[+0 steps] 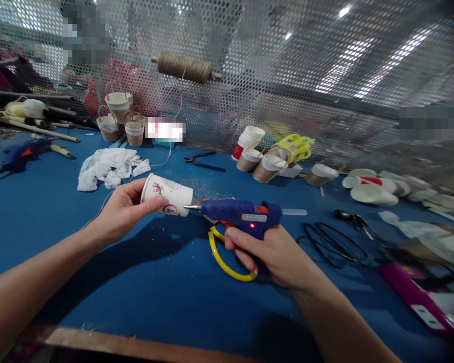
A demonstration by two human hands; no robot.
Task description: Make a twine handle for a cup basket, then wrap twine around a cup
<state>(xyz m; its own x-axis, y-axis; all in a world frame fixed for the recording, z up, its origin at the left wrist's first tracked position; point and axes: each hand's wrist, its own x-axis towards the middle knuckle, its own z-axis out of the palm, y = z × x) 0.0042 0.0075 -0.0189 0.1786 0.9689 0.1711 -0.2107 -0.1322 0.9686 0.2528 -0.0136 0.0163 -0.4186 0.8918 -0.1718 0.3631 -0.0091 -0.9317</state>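
Note:
My left hand (126, 209) grips a white paper cup (179, 194) with red print, tilted on its side, its base facing right. In my right hand (263, 247) is a blue hot glue gun (230, 210) with a lit red light and a clear glue stick (295, 212) poking out of its back. The metal nozzle is at the lower edge of the cup's base; whether it touches I cannot tell. Beneath the glue gun lie yellow-handled scissors (221, 257), partly hidden by the gun and my right hand.
Twine-handled cups (134, 132) stand at the back left beside white cloth pieces (106, 169). Pliers (206, 161), wrapped cups (268, 169) and stacked paper cups (249, 138) lie behind. A twine spool (183, 67) hangs on the mesh. Cables (336, 242) and a purple power strip (419, 297) are right.

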